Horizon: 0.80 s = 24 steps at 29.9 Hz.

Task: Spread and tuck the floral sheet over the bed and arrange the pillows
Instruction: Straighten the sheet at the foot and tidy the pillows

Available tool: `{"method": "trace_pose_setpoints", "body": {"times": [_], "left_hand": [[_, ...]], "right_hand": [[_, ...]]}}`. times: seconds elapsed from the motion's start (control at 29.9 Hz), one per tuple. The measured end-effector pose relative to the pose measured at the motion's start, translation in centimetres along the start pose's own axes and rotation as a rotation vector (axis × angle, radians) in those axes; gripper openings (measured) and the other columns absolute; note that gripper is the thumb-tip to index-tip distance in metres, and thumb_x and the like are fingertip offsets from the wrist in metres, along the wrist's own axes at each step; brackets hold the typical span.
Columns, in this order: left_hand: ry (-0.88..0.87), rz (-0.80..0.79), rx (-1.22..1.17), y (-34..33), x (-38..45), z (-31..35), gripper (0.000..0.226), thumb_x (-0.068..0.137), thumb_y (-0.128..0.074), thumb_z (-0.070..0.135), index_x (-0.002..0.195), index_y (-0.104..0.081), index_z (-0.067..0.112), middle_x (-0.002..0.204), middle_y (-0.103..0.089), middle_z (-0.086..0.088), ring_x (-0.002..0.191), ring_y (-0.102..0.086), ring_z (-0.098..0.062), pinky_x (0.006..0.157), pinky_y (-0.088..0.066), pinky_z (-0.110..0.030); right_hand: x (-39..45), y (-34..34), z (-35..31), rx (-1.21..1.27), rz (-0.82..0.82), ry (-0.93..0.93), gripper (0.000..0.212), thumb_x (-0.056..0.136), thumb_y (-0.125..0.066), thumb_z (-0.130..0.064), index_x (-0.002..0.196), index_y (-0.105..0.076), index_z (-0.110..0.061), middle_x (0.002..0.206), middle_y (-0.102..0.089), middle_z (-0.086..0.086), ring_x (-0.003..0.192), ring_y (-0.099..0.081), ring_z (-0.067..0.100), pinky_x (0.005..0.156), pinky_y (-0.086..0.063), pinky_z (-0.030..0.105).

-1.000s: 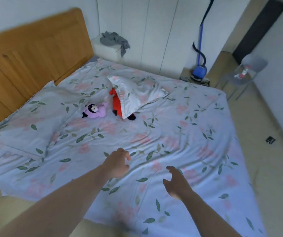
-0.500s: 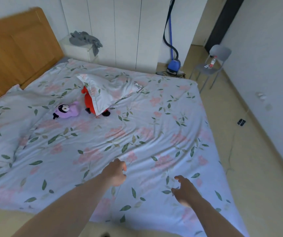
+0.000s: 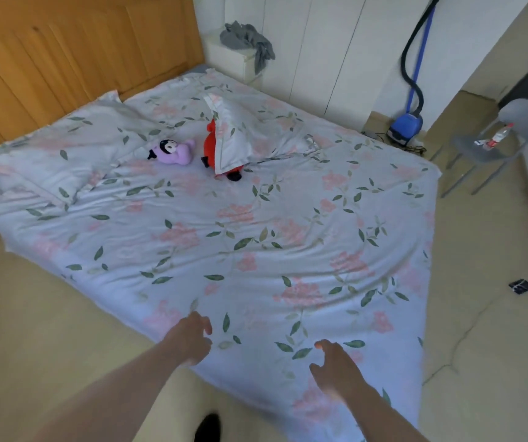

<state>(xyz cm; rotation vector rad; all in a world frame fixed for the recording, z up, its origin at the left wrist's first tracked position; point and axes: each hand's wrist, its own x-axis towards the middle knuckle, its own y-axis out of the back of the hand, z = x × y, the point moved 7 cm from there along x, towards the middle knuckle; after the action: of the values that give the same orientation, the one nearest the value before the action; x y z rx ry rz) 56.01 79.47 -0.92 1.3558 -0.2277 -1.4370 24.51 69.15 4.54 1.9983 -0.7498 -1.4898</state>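
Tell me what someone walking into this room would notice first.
The floral sheet fills the middle of the view, spread across the bed but wrinkled. On it near the wooden headboard lie a purple plush toy and a red plush toy, the red one half under a pillow. At the near edge the left hand and right hand reach over the sheet, holding nothing.
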Motion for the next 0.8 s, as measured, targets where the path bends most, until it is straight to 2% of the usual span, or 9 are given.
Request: {"method": "trace_pose_setpoints", "body": {"times": [0.07, 0.23, 0.37, 0.4, 0.47, 0.6, 0.7, 0.8], "left_hand": [[0.017, -0.004, 0.015, -0.3, 0.2, -0.5, 0.026, 0.097, -0.052, 0.03, 0.123, -0.056, 0.033, 0.132, -0.043, 0.006, 0.117, -0.053, -0.017, 0.097, -0.047, -0.032], [0.152, 0.017, -0.049, -2.3, 3.4, -6.1, 0.032, 0.094, -0.056, 0.031, 0.126, -0.054, 0.028, 0.13, -0.044, 0.004, 0.111, -0.054, -0.02, 0.089, -0.047, -0.032], [0.236, 0.03, -0.059, -5.7, 7.3, -10.7, 0.037, 0.095, -0.055, 0.033, 0.131, -0.05, 0.026, 0.133, -0.043, 0.003, 0.118, -0.051, -0.021, 0.091, -0.047, -0.033], [0.265, 0.009, -0.067, -8.3, 9.2, -12.3, 0.038, 0.096, -0.055, 0.033, 0.132, -0.049, 0.026, 0.133, -0.043, 0.003, 0.119, -0.051, -0.022, 0.091, -0.048, -0.033], [0.271, 0.009, -0.082, -9.5, 10.7, -13.0, 0.04, 0.096, -0.056, 0.035, 0.133, -0.048, 0.025, 0.134, -0.042, 0.003, 0.119, -0.05, -0.022, 0.089, -0.047, -0.033], [0.27, 0.062, -0.127, -13.3, 14.7, -13.8, 0.043, 0.094, -0.059, 0.035, 0.134, -0.046, 0.026, 0.134, -0.042, 0.005, 0.117, -0.049, -0.02, 0.084, -0.046, -0.031], [0.264, 0.079, -0.123, -17.3, 18.4, -14.3, 0.047, 0.094, -0.062, 0.036, 0.137, -0.045, 0.027, 0.136, -0.042, 0.006, 0.119, -0.049, -0.019, 0.087, -0.049, -0.033], [0.243, 0.116, -0.08, -19.7, 20.1, -14.2, 0.043, 0.094, -0.064, 0.037, 0.133, -0.047, 0.027, 0.132, -0.042, 0.005, 0.117, -0.049, -0.021, 0.086, -0.05, -0.034]], "right_hand": [[0.8, -0.3, -1.1, -0.005, 0.004, 0.019, 0.051, 0.098, -0.053, -0.035, 0.146, -0.038, -0.026, 0.144, -0.042, -0.001, 0.127, -0.052, 0.017, 0.102, -0.045, 0.03], [6.6, -3.4, -5.9, -0.05, -0.033, 0.1, 0.05, 0.098, -0.053, -0.037, 0.146, -0.039, -0.028, 0.146, -0.042, -0.003, 0.126, -0.053, 0.016, 0.1, -0.044, 0.029], [12.6, -6.8, -8.1, -0.134, -0.054, 0.167, 0.053, 0.098, -0.055, -0.039, 0.146, -0.036, -0.028, 0.146, -0.039, -0.004, 0.122, -0.054, 0.016, 0.092, -0.045, 0.029], [15.7, -9.5, -8.0, -0.158, -0.074, 0.171, 0.053, 0.098, -0.055, -0.04, 0.147, -0.035, -0.028, 0.146, -0.038, -0.004, 0.121, -0.055, 0.016, 0.089, -0.045, 0.028], [17.6, -10.5, -8.0, -0.195, -0.077, 0.163, 0.055, 0.097, -0.056, -0.043, 0.146, -0.034, -0.029, 0.146, -0.037, -0.005, 0.118, -0.056, 0.015, 0.087, -0.047, 0.028], [23.0, -13.9, -7.5, -0.251, -0.051, 0.189, 0.057, 0.096, -0.059, -0.047, 0.145, -0.036, -0.029, 0.145, -0.038, -0.005, 0.121, -0.054, 0.018, 0.095, -0.05, 0.034], [27.7, -17.9, -5.9, -0.298, -0.064, 0.178, 0.058, 0.095, -0.059, -0.048, 0.145, -0.036, -0.028, 0.143, -0.039, -0.004, 0.124, -0.051, 0.02, 0.099, -0.049, 0.035], [30.4, -21.1, -3.9, -0.357, -0.073, 0.2, 0.058, 0.094, -0.062, -0.049, 0.142, -0.038, -0.027, 0.138, -0.04, -0.004, 0.119, -0.052, 0.019, 0.093, -0.049, 0.031]]}}
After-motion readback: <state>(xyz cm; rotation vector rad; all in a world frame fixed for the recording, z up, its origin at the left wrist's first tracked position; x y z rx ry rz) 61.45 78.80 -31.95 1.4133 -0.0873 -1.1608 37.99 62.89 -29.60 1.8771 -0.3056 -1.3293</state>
